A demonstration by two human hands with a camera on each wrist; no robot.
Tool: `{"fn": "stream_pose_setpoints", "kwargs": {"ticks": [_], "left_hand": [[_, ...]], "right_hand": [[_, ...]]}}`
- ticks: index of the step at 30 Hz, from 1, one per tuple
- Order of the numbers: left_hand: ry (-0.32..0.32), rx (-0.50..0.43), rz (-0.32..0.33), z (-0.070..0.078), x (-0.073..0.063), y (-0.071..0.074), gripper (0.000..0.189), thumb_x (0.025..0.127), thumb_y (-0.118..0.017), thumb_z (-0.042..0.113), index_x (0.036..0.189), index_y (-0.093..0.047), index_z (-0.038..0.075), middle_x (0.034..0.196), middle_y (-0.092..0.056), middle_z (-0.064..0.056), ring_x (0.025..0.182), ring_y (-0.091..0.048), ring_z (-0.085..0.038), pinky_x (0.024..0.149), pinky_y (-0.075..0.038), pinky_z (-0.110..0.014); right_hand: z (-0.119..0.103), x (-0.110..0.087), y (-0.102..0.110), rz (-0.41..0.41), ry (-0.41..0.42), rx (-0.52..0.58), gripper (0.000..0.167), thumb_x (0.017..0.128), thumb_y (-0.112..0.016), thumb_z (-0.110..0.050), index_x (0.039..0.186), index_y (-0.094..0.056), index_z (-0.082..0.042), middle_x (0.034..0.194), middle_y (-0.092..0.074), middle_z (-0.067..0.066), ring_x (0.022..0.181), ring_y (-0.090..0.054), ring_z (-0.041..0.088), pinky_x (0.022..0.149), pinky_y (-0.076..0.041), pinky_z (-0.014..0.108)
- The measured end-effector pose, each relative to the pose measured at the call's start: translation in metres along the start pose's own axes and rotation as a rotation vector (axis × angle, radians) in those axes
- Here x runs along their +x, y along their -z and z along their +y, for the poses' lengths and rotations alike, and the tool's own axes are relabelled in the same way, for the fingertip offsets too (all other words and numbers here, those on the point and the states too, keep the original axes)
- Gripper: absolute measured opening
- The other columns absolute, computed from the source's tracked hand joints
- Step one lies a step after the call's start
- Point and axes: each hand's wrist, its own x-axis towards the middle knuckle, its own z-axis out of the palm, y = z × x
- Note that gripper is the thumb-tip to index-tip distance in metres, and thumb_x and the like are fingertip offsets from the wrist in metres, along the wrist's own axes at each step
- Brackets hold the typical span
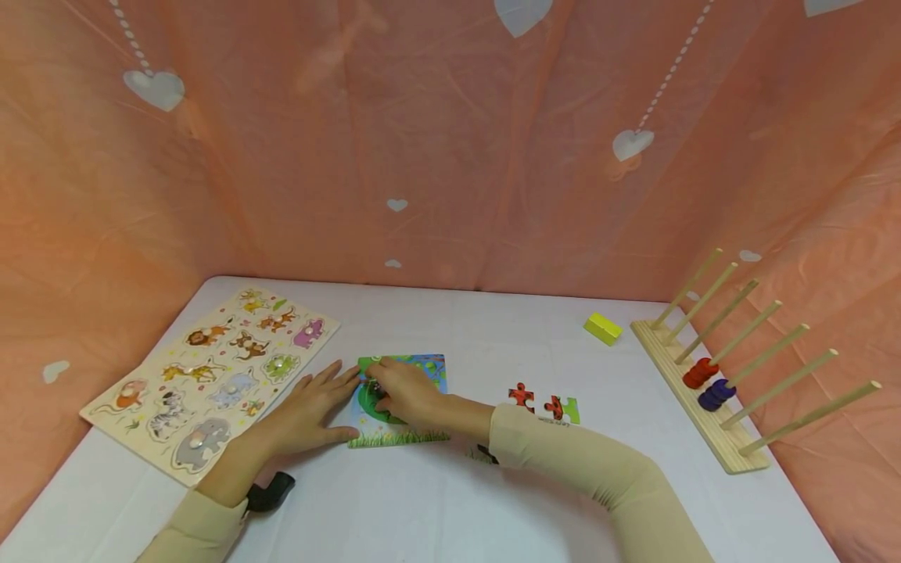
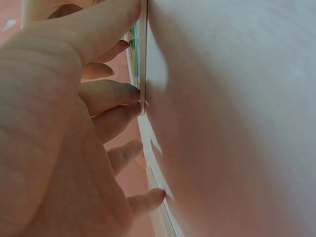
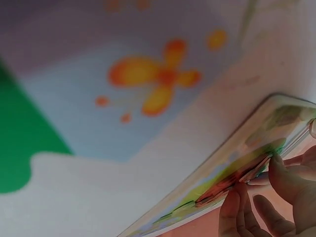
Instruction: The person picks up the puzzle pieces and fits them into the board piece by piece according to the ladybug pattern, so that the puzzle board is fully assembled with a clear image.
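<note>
A small jigsaw board [image 1: 408, 439] lies on the white table, showing green leaf, blue sky and a grass strip. My left hand [image 1: 310, 414] rests along its left side with fingers spread, thumb near the lower corner. In the left wrist view, thumb and fingertips [image 2: 131, 94] meet the board's edge [image 2: 143, 59]. Over the board, my right hand [image 1: 408, 395] bends its fingers and pinches a small dark puzzle piece [image 1: 378, 384], partly hidden by them. The right wrist view shows its fingertips [image 3: 238, 195] at the board's picture [image 3: 187, 197], beside a red part.
Loose red puzzle pieces [image 1: 522, 396] lie right of the board; a butterfly piece [image 3: 153, 79] is close to the right wrist. An animal puzzle board [image 1: 158, 375] stands at left. At right are a yellow block [image 1: 603, 328] and a pegged wooden rack [image 1: 693, 399] with red and blue rings.
</note>
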Motion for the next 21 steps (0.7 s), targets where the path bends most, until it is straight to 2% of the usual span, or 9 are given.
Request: {"fn": "stream_pose_setpoints", "kwargs": {"ticks": [8, 10, 12, 14, 17, 19, 21], "left_hand": [[0.002, -0.003, -0.002, 0.002, 0.0, 0.001, 0.081, 0.085, -0.076, 0.044, 0.144, -0.048, -0.005, 0.154, -0.04, -0.019, 0.144, -0.023, -0.048, 0.104, -0.022, -0.078], [0.003, -0.006, -0.004, 0.003, 0.0, 0.002, 0.081, 0.085, -0.076, 0.045, 0.143, -0.048, -0.005, 0.154, -0.04, -0.019, 0.145, -0.023, -0.048, 0.104, -0.022, -0.078], [0.004, -0.009, -0.005, 0.003, 0.0, 0.002, 0.081, 0.085, -0.076, 0.045, 0.143, -0.049, -0.005, 0.154, -0.04, -0.019, 0.145, -0.023, -0.048, 0.104, -0.021, -0.078], [0.004, -0.008, -0.006, 0.003, 0.0, 0.002, 0.081, 0.085, -0.076, 0.045, 0.143, -0.049, -0.005, 0.154, -0.04, -0.019, 0.145, -0.023, -0.048, 0.104, -0.021, -0.078], [0.006, -0.005, -0.005, 0.002, 0.001, 0.001, 0.081, 0.085, -0.077, 0.044, 0.143, -0.049, -0.005, 0.155, -0.04, -0.019, 0.145, -0.023, -0.048, 0.105, -0.021, -0.077], [0.005, -0.001, -0.003, 0.001, 0.001, 0.0, 0.081, 0.084, -0.078, 0.043, 0.143, -0.049, -0.005, 0.155, -0.039, -0.019, 0.144, -0.023, -0.048, 0.105, -0.022, -0.077], [0.005, 0.002, -0.002, 0.001, 0.001, 0.0, 0.081, 0.084, -0.078, 0.042, 0.144, -0.049, -0.004, 0.155, -0.039, -0.019, 0.144, -0.024, -0.048, 0.105, -0.022, -0.077]], "right_hand": [[0.001, -0.003, 0.002, 0.02, 0.041, -0.009, 0.041, 0.084, -0.08, -0.016, 0.119, -0.065, -0.001, 0.098, -0.063, 0.004, 0.078, -0.057, 0.006, 0.066, -0.044, 0.008], [0.002, -0.006, 0.003, 0.025, 0.079, -0.075, 0.037, 0.087, -0.078, -0.022, 0.116, -0.068, -0.003, 0.094, -0.061, 0.003, 0.075, -0.054, 0.006, 0.063, -0.042, 0.009], [0.002, -0.01, 0.003, 0.013, 0.122, -0.204, 0.036, 0.09, -0.074, -0.032, 0.115, -0.069, -0.006, 0.094, -0.059, 0.0, 0.076, -0.053, 0.006, 0.064, -0.041, 0.011], [0.001, -0.017, 0.003, -0.02, 0.158, -0.328, 0.043, 0.093, -0.069, -0.042, 0.121, -0.068, -0.01, 0.105, -0.06, 0.0, 0.089, -0.057, 0.008, 0.074, -0.046, 0.018], [-0.003, -0.03, 0.002, -0.094, 0.188, -0.445, 0.057, 0.097, -0.057, -0.054, 0.138, -0.058, -0.015, 0.137, -0.055, 0.002, 0.121, -0.053, 0.016, 0.097, -0.047, 0.036], [-0.007, -0.038, 0.001, -0.142, 0.19, -0.435, 0.064, 0.098, -0.05, -0.057, 0.148, -0.048, -0.017, 0.154, -0.042, 0.003, 0.14, -0.04, 0.021, 0.11, -0.037, 0.05], [-0.01, -0.045, 0.0, -0.183, 0.187, -0.409, 0.067, 0.1, -0.045, -0.059, 0.154, -0.04, -0.018, 0.162, -0.031, 0.001, 0.147, -0.028, 0.023, 0.115, -0.028, 0.057]]}}
